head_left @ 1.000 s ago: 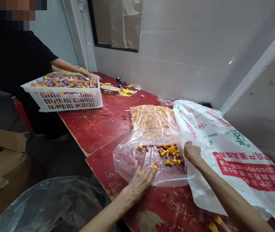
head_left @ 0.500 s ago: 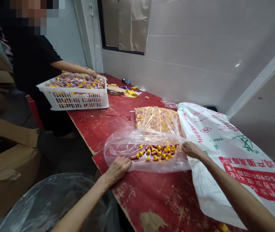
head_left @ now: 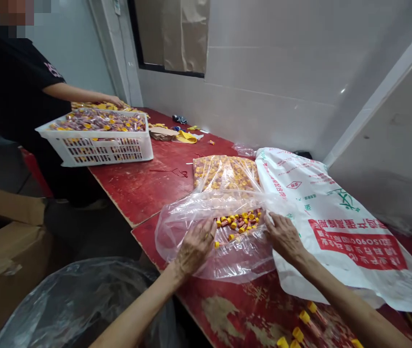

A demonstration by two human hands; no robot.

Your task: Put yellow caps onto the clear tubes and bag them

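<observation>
A clear plastic bag (head_left: 235,268) lies on the red table, its mouth spread toward me. Inside it are several small reddish tubes with yellow caps (head_left: 244,221). My left hand (head_left: 197,244) rests at the left of the bag's opening, fingers stretched out over the plastic beside the tubes. At the opening's right side, my right hand (head_left: 283,237) has its bent fingers on the bag's edge. Just behind stands a filled clear bag of yellow-capped tubes (head_left: 226,171), partly covered by the front bag's film.
A white printed sack (head_left: 311,208) lies at the right. Loose capped tubes (head_left: 305,319) are near the front edge. A co-worker's hand (head_left: 113,100) is over a white crate (head_left: 111,151). Cardboard boxes (head_left: 6,270) and a large clear bag (head_left: 82,290) stand at the left.
My left hand has moved right and up over the bag's opening. The right hand's fingers have shifted at the bag's edge. The view has turned, showing more loose tubes in front.
</observation>
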